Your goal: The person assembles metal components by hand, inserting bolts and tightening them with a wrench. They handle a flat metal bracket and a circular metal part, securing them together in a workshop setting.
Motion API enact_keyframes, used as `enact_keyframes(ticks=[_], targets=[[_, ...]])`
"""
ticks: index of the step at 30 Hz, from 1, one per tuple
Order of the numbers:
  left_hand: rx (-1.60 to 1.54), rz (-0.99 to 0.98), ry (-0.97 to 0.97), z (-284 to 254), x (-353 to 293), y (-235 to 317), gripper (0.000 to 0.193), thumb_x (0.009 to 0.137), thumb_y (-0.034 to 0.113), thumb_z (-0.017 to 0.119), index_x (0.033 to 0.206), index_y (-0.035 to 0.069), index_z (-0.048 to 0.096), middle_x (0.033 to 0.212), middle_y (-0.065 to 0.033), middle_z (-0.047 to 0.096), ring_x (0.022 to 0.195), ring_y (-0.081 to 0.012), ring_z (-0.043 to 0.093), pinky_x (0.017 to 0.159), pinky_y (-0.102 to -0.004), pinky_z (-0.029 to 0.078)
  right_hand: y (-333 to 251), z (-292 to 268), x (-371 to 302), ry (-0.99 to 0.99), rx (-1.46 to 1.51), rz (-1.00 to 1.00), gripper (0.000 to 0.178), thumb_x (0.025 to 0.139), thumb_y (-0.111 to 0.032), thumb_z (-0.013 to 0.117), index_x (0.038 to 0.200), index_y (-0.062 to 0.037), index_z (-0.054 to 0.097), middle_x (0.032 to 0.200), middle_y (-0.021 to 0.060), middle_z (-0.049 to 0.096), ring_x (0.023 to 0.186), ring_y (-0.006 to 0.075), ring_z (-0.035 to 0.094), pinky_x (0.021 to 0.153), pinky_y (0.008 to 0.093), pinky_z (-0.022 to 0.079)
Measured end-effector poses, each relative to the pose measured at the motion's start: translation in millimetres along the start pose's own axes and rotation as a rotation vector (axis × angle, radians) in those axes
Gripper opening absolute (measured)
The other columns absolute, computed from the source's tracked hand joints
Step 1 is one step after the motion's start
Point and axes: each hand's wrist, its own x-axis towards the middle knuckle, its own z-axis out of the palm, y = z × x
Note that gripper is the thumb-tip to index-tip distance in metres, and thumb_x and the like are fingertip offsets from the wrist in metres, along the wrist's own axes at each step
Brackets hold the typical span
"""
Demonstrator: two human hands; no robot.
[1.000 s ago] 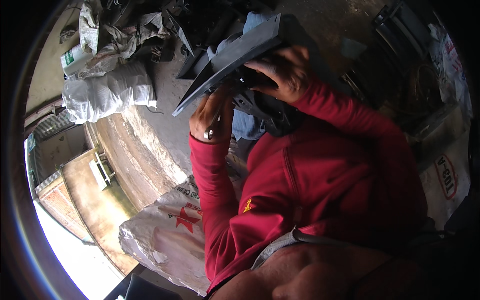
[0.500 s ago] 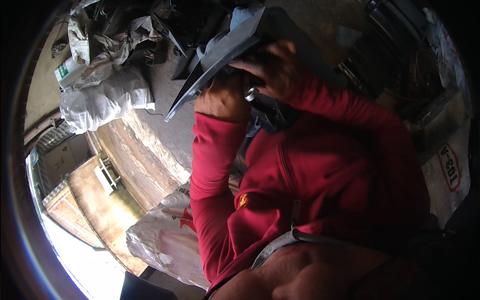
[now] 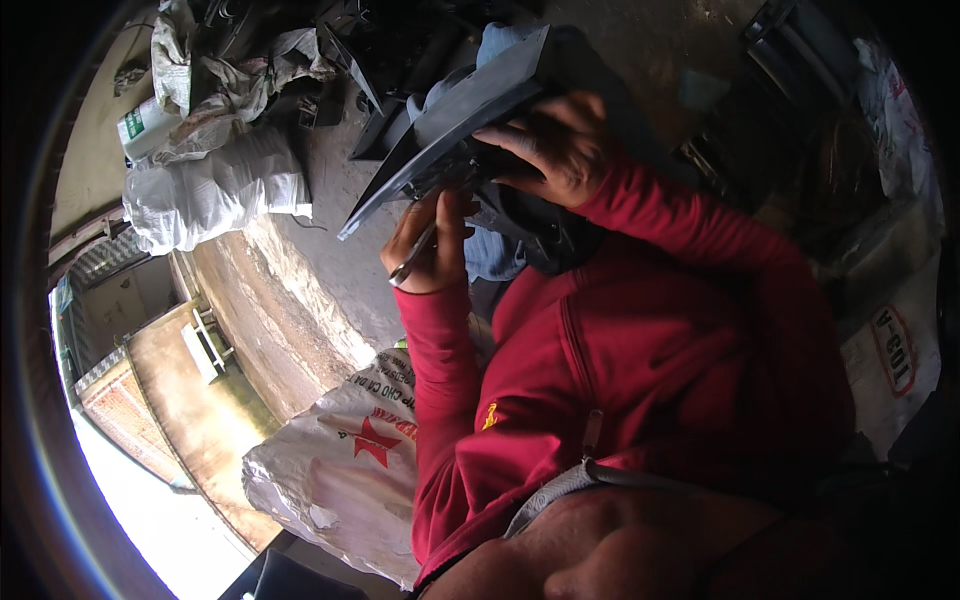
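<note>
Left hand (image 3: 436,250) has rolled, swinging its gripped metal tool (image 3: 401,273) left of centre; right hand (image 3: 572,152) grasps dark panel (image 3: 472,103), upper centre. Panel work underway, remainder unclear.

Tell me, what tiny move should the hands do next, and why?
Maybe the left hand should give the slim, shiny metal tool a small nudge while the right hand steadies the flat, dark grey panel. The left hand holds the tool close to the panel, and the right hand is at the panel's near edge; the tool's far end is hidden.
</note>
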Motion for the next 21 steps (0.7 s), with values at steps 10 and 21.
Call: enact_keyframes(ticks=[10, 21], targets=[[0.564, 0.264, -0.246, 14.3, 23.5, 34.4, 0.012, 0.083, 0.012, 0.064, 0.095, 0.013, 0.066, 0.078, -0.0104, 0.063, 0.065, -0.0320, 0.064, 0.056, -0.0415, 0.050, -4.5, -2.5, 2.2, 0.013, -0.031, 0.033, 0.062, 0.061, -0.033, 0.080, 0.120, -0.0286, 0.063, 0.098, -0.0079, 0.065, 0.100, 0.0134, 0.053, 0.088, 0.0371, 0.033], [-0.204, -0.048, -0.090, 13.4, 4.8, -22.5, 0.024, 0.093, 0.020, 0.057, 0.102, -0.001, 0.065, 0.084, -0.0141, 0.068, 0.068, -0.0242, 0.066, 0.057, -0.0308, 0.053, -1.9, 1.6, -1.0, 0.004, -0.074, 0.046, 0.064, 0.058, -0.035, 0.083, 0.119, -0.0265, 0.063, 0.105, -0.0099, 0.067, 0.103, 0.0140, 0.051, 0.093, 0.0353, 0.030]])
